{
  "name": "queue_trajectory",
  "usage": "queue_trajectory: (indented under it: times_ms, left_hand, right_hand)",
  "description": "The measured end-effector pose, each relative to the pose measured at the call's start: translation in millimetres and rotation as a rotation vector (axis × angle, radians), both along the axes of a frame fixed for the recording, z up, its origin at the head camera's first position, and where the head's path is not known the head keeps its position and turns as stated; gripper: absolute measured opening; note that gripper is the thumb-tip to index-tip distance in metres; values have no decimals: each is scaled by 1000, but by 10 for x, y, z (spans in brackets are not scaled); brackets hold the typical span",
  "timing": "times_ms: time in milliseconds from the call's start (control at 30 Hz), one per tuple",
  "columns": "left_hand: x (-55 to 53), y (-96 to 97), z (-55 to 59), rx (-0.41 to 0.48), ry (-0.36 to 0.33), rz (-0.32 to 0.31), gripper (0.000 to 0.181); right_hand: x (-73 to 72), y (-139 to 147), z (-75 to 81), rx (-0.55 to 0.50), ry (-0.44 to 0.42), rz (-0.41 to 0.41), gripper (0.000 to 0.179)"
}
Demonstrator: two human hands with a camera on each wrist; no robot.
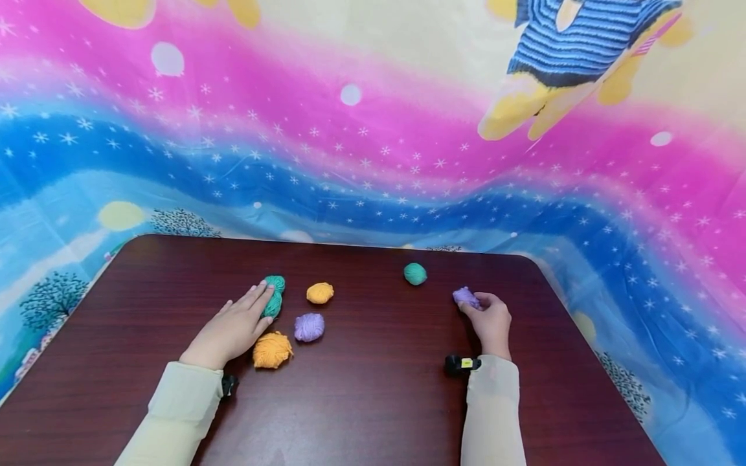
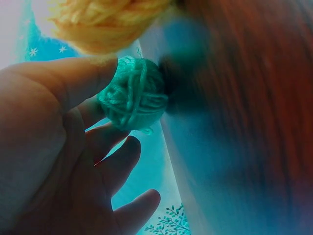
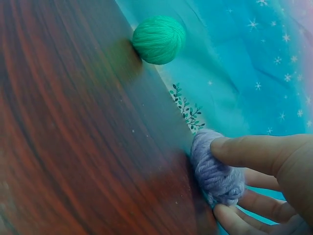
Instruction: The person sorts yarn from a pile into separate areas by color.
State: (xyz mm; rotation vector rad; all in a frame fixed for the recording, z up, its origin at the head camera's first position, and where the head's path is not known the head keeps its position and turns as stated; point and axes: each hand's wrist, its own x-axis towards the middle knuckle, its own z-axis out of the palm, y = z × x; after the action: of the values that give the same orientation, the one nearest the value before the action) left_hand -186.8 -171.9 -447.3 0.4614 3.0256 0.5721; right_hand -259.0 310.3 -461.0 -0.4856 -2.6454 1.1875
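My left hand (image 1: 232, 329) lies by two green yarn balls (image 1: 273, 304) at the table's left, its fingers fairly straight and touching them. In the left wrist view, a green ball (image 2: 134, 95) sits beside the thumb, partly in front of the fingers. Over at the right, my right hand (image 1: 491, 321) pinches a small purple yarn ball (image 1: 465, 297) between thumb and fingers. The right wrist view shows this purple ball (image 3: 215, 169) low by the table surface. A single green yarn ball (image 1: 415, 274) rests to the left of that hand.
Near the left hand lie a large orange yarn ball (image 1: 272, 350), a smaller orange-yellow one (image 1: 320, 293) and a purple one (image 1: 309, 327). They sit on a dark reddish-brown table (image 1: 373, 388). A patterned cloth (image 1: 373, 162) hangs behind its far edge.
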Motion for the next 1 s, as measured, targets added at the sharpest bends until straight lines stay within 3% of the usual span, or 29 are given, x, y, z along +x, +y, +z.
queue_trajectory:
  times_ms: [300, 567, 1000]
  left_hand:
    - [6, 9, 15, 0, -18, 13, 62]
    - [14, 5, 23, 0, -14, 16, 63]
    - [11, 15, 22, -1, -18, 12, 63]
  right_hand:
    - [8, 31, 37, 25, 35, 15, 43]
    - [19, -66, 186, 41, 123, 44, 37]
    - [40, -468, 411, -37, 205, 193, 37]
